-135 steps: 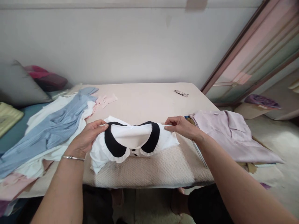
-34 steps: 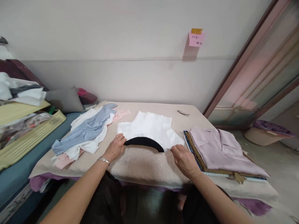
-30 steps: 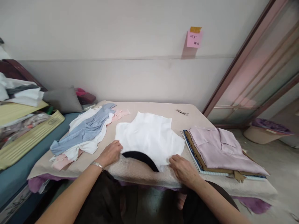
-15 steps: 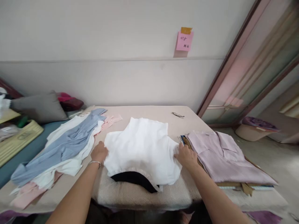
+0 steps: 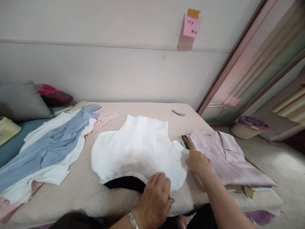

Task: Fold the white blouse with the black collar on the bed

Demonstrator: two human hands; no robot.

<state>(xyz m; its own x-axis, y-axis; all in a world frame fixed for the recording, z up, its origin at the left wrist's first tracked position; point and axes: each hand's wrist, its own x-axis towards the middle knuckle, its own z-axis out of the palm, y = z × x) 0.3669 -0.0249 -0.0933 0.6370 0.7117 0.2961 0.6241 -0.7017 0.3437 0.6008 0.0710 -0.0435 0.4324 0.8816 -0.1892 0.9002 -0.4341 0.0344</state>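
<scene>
Here, the white blouse (image 5: 138,149) was spread face down on the table (image 5: 78,197), black collar (image 5: 125,183) nearest. It was pressed flat by the left hand (image 5: 154,198), its right edge pinched by the right hand (image 5: 199,162).

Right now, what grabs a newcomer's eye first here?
The white blouse spread face down mid-table, its black collar peeking out at the near edge. The left hand presses flat near the collar; the right hand rests at the blouse's right edge. Next, the pink sticky note on the wall.
</scene>
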